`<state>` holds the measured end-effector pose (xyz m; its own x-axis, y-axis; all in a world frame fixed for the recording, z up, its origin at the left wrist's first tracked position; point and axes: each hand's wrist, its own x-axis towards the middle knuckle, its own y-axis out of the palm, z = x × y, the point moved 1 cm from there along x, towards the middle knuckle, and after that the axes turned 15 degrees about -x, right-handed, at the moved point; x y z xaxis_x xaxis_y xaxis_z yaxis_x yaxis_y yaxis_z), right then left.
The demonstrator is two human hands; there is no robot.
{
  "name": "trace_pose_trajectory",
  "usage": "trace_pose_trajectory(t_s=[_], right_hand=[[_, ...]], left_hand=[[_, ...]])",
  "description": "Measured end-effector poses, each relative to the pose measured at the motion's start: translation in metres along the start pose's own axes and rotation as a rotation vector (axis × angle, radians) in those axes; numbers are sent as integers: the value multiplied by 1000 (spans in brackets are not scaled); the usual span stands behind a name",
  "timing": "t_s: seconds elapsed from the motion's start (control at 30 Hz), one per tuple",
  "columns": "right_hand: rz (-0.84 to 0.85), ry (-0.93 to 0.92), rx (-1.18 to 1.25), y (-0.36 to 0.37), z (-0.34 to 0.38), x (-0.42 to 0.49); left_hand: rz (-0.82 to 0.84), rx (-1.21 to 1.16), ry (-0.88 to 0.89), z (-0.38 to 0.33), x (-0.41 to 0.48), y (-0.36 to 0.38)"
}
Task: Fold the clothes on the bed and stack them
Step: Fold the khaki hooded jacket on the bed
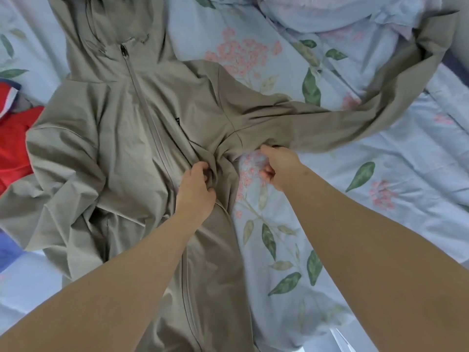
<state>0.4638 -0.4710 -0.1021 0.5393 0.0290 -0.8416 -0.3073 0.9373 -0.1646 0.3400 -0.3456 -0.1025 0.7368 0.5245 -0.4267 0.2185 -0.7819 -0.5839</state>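
Gripping a beige hooded jacket [101, 138] laid front-up across the floral bed [380, 224].
The left hand [196, 185] bunches fabric beside the zip [157, 138], fingertips buried in folds. The right hand [279, 166], fingers curled, pinches the sleeve [368, 105] at the underarm. The cuff is out of view toward the bed's far right corner. A red garment [12, 143] is cut off at the left edge.
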Motion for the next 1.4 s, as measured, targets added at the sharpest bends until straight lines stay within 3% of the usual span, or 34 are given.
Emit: trace_pose_trajectory(t_s=[0.13,0.23,0.47,0.7,0.83,0.97,1.07,1.23,1.33,1.4], right_hand=[[-328,-67,236,-33,-9,8],[-341,-32,384,-48,-23,4],[169,-152,-215,28,-31,-29],[-248,-186,-283,20,-78,-40],[-99,-233,-506,24,-122,-80],[15,-235,-573,29,-151,-112],[-10,-254,-525,26,-167,-129],[-145,-391,-653,33,-194,-154],[-162,-371,-609,39,-207,-164],[-177,-379,-624,39,-216,-170]], left_hand=[[34,-156,48,4,-10,-9],[-34,-181,14,14,-21,-16],[18,-101,-70,36,-35,-12],[73,150,26,71,-67,-34],[212,305,98,90,-107,-37],[195,461,199,113,-139,-38],[141,509,252,129,-149,-42],[128,472,16,130,-174,-34],[96,514,-17,132,-186,-33],[73,409,-4,137,-183,-34]])
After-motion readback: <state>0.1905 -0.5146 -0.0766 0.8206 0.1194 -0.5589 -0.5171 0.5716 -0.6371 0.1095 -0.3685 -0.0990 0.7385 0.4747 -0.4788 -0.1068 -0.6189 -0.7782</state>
